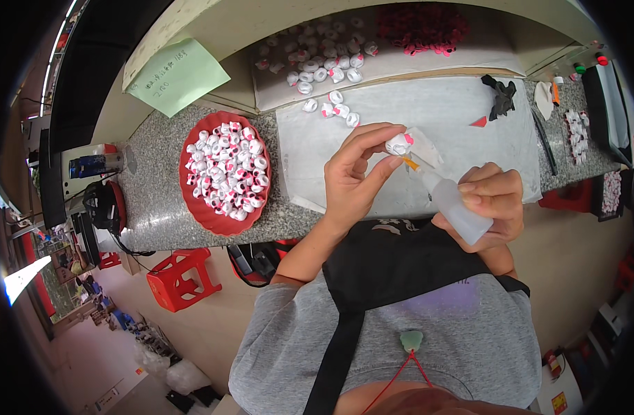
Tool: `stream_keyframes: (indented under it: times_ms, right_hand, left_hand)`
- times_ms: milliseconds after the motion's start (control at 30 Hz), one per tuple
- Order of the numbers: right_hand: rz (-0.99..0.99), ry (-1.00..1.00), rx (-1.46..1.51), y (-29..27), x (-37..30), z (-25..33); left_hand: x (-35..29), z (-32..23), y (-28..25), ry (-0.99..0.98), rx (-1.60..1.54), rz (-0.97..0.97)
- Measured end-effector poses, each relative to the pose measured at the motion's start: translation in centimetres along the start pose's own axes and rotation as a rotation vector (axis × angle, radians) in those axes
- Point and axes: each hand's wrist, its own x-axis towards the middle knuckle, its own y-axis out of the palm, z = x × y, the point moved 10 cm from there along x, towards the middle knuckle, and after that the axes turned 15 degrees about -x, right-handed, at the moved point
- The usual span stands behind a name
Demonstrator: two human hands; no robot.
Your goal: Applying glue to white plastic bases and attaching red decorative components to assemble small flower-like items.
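Between the thumb and fingers of my left hand is a small white figurine head with a pink patch. My right hand grips a translucent squeeze bottle, tilted so that its orange nozzle tip touches or nearly touches the underside of the white piece. Both hands are raised over a white sheet on the worktop. Several similar white pieces lie on that sheet, beyond my left hand.
A red scalloped tray full of white and pink pieces stands at the left. More white pieces and a heap of pink parts lie under the shelf. A crumpled black cloth sits at the right. Below the counter is a red stool.
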Motion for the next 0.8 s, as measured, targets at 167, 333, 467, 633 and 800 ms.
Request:
stream_keyframes:
  times_ms: [167, 333, 467, 633, 800]
  right_hand:
    - [0.057, -0.017, -0.004, 0.3, -0.1, -0.2]
    - [0.004, 0.044, 0.031, 0.0, 0.1, -1.1]
    - [-0.002, 0.198, 0.002, -0.4, 0.3, -5.2]
    - [0.253, 0.685, 0.085, 3.4, -1.1, -16.2]
    - [0.314, 0.450, -0.583, 4.3, 2.0, -22.0]
  left_hand:
    - [0.1, -0.6, -0.2, 0.033, 0.078, 0.005]
    - [0.1, -0.6, -1.2, 0.024, 0.023, -0.039]
    - [0.0, -1.1, -5.0, 0.035, -0.090, -0.215]
    - [-0.3, -2.7, -7.5, 0.094, -0.110, -0.302]
    - [-0.8, -2.6, -7.1, 0.078, -0.111, -0.310]
